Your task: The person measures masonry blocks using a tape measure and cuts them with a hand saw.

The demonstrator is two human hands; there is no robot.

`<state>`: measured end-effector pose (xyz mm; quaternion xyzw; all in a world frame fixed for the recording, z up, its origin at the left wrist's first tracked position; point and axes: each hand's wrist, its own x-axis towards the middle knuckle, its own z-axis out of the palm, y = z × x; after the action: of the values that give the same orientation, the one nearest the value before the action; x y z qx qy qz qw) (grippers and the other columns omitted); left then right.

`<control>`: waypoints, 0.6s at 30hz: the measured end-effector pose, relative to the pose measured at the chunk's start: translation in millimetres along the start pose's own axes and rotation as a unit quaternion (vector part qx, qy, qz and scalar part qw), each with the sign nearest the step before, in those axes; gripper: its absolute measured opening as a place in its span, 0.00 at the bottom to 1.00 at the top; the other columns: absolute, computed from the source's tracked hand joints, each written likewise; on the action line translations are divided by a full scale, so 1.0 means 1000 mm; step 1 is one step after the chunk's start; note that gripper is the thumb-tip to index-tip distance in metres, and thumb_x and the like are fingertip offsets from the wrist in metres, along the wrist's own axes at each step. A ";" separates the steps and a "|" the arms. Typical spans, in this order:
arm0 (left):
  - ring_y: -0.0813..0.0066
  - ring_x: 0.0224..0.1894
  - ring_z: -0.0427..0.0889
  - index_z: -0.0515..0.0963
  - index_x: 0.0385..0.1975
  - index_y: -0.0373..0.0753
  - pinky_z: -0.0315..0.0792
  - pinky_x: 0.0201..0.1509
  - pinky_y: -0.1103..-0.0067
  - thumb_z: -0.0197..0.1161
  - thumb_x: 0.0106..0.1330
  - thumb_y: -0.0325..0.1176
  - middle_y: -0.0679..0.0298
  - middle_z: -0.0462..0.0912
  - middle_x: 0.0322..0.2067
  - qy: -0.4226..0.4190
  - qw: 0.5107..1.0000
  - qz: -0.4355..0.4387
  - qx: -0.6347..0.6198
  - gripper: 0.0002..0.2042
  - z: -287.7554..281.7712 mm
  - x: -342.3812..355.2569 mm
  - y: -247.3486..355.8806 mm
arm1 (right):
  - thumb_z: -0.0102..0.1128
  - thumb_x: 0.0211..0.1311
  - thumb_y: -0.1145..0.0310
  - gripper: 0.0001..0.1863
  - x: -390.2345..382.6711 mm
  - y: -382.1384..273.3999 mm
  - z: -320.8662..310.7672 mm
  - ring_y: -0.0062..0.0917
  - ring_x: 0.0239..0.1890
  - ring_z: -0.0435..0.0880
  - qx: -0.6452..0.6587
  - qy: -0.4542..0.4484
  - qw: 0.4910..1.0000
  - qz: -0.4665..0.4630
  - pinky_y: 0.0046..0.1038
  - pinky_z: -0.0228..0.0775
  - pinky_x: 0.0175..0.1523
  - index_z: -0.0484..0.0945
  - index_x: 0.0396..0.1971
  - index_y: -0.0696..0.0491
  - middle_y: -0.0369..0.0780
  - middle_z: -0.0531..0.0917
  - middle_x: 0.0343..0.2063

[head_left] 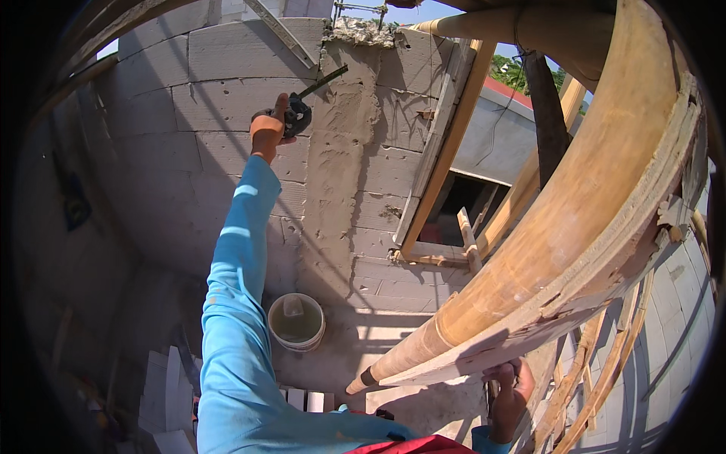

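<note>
My left hand (pixel 268 130), at the end of a blue sleeve, is closed around a black tape measure (pixel 296 115). Its dark, narrow blade (pixel 325 79) sticks out up and rightward in front of a strip of grey plaster (pixel 329 189) on the pale block wall (pixel 215 106). At lower right, my right hand (pixel 510 390) has its fingers curled on the lower edge of a long pale board (pixel 575 299), beside a thick bamboo pole (pixel 560 227) rising diagonally to the upper right. A metal straight strip (pixel 280 32) leans high on the wall, above the tape.
A white bucket (pixel 318 337) with cloudy water stands on the floor below. Stacked white blocks (pixel 155 401) lie at lower left. A timber frame (pixel 412 234) borders an opening at right. Loose wooden battens (pixel 575 386) stand at lower right, near another block wall (pixel 677 303).
</note>
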<state>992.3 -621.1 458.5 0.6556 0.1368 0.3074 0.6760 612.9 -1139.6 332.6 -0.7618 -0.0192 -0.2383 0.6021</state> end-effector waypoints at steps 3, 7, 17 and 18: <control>0.64 0.36 0.90 0.80 0.44 0.26 0.90 0.27 0.73 0.66 0.65 0.62 0.51 0.86 0.41 0.042 0.999 -0.005 -0.002 0.35 -0.017 -0.014 -0.044 | 0.59 0.75 0.51 0.25 -0.002 0.003 0.000 0.24 0.31 0.83 0.005 0.006 1.000 0.003 0.26 0.78 0.39 0.78 0.41 0.63 0.41 0.83 0.30; 0.68 0.32 0.89 0.81 0.43 0.27 0.88 0.26 0.72 0.65 0.68 0.58 0.52 0.86 0.39 0.033 0.999 -0.038 -0.010 0.31 -0.055 -0.060 -0.112 | 0.59 0.74 0.49 0.26 -0.004 0.006 -0.003 0.25 0.31 0.83 -0.001 -0.017 1.000 0.016 0.27 0.78 0.39 0.78 0.40 0.63 0.41 0.83 0.30; 0.76 0.41 0.85 0.81 0.50 0.44 0.80 0.43 0.70 0.57 0.73 0.59 0.69 0.86 0.41 -0.006 0.903 -0.361 -0.233 0.24 -0.127 -0.371 -0.291 | 0.56 0.76 0.53 0.26 -0.041 0.003 -0.007 0.26 0.30 0.82 0.051 -0.049 0.997 0.006 0.27 0.76 0.36 0.76 0.51 0.65 0.44 0.84 0.31; 0.76 0.43 0.84 0.82 0.49 0.48 0.77 0.49 0.68 0.57 0.73 0.61 0.70 0.87 0.41 -0.006 0.885 -0.395 -0.247 0.23 -0.137 -0.409 -0.302 | 0.55 0.76 0.54 0.25 -0.050 -0.002 -0.005 0.26 0.30 0.82 0.053 -0.036 0.998 0.023 0.27 0.76 0.35 0.76 0.52 0.65 0.44 0.84 0.31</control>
<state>666.8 -739.7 62.4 0.3606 0.2998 0.0343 0.8826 565.9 -1131.1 315.7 -0.7374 -0.0359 -0.1951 0.6456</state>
